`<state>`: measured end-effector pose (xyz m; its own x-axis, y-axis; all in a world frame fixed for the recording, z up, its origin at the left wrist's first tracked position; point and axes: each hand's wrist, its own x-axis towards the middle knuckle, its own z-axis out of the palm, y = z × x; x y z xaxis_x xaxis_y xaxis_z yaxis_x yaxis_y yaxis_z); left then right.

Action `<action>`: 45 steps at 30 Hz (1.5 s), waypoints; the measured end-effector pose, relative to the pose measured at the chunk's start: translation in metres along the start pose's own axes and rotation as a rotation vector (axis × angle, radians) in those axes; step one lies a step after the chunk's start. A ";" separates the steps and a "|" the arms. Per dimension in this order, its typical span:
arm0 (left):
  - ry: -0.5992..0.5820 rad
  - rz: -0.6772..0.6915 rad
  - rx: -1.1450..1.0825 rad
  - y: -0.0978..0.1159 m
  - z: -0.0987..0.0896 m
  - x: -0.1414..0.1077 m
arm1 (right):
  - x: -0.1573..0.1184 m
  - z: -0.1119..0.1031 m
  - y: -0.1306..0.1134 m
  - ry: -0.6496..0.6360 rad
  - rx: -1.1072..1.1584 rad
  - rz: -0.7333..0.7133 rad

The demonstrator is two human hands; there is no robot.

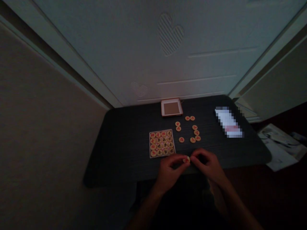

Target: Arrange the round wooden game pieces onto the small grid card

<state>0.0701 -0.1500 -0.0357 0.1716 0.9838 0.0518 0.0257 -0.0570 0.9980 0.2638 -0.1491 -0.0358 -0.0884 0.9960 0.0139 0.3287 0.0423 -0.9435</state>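
Apparently pinched shut, the left hand [168, 171] held a piece [186, 160] by the table's [120, 143] near edge; the right hand's [209, 164] grip was unclear. A light rim hold probably worked best.

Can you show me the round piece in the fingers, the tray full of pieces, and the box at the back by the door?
Round piece [186, 160]: head view, on its red-marked face.
Tray [150, 145]: head view, on its left rim.
Box [171, 109]: head view, on its brown inside.
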 end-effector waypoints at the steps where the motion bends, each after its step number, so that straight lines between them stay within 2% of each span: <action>1: 0.004 -0.005 0.007 0.000 0.000 0.000 | 0.000 0.000 0.000 0.001 -0.005 -0.005; 7: 0.005 0.032 0.063 0.004 -0.001 0.001 | -0.001 0.000 -0.002 -0.028 -0.013 -0.030; 14: -0.036 -0.010 0.025 0.004 -0.002 0.003 | 0.000 0.003 -0.002 -0.013 -0.011 -0.037; 22: -0.058 0.008 0.034 -0.001 -0.001 0.003 | 0.001 0.004 0.002 0.012 -0.023 -0.065; 29: -0.080 -0.015 0.013 0.000 -0.001 0.004 | 0.002 0.003 -0.005 -0.013 -0.022 -0.080; 32: -0.053 -0.027 0.011 -0.001 0.000 0.003 | 0.002 0.002 -0.006 -0.010 0.003 -0.049; 37: -0.037 -0.029 0.018 -0.003 0.002 0.001 | 0.001 -0.001 -0.004 0.097 0.149 0.086; 42: -0.119 -0.013 0.013 0.006 0.000 -0.007 | 0.003 -0.002 0.000 0.135 0.227 0.125; 45: -0.158 0.030 0.057 0.016 -0.013 -0.013 | 0.003 -0.004 0.005 0.126 0.212 0.112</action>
<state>0.0552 -0.1616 -0.0202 0.3254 0.9429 0.0710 0.0733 -0.1000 0.9923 0.2689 -0.1457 -0.0394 0.0593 0.9961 -0.0655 0.1246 -0.0725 -0.9896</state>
